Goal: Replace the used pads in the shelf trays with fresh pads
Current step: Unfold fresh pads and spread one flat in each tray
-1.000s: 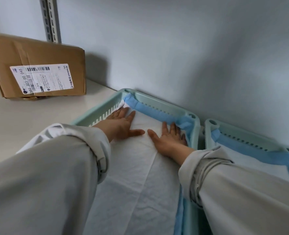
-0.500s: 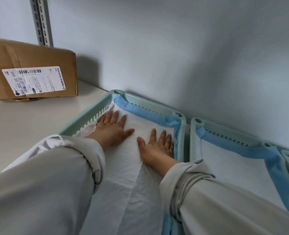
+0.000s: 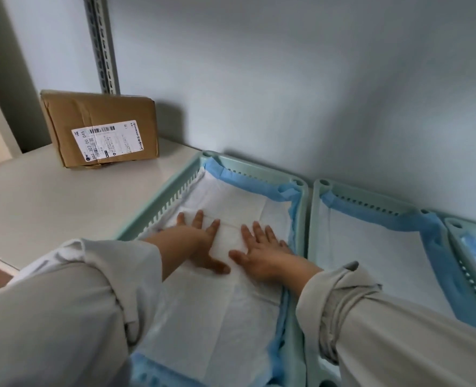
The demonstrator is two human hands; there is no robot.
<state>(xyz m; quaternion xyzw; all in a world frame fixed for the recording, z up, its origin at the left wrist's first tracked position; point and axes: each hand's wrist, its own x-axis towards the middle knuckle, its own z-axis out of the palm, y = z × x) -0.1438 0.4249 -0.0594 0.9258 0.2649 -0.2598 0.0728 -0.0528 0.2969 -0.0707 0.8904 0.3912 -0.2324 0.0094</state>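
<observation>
I have both hands flat on the fresh pad in the left tray. The left hand presses down on the left of the centre crease, the right hand on the right of it, thumbs near each other. The fingers on both are spread and straight, palms down, gripping nothing. I judge this to be the smoothing step: the white sheet is in the tray and I am pressing it into the bottom.

The pad's blue border rides up the far wall and bunches at the far right corner, and it curls along the right wall too. The next move, I think, calls for sweeping outward to the edges and tucking that bunched corner down so the sheet sits flat. At the near end the pad seems to lap over the tray's lip, though the sleeves hide much of it.

Just right of this tray, a second tray already holds a flat white pad with a blue edge. A third tray shows only its corner at the far right; I cannot tell what state its pad is in.

All trays sit on a pale shelf against a grey wall. A cardboard box with a printed label stands well apart, at the far left, beside a slotted metal upright.
</observation>
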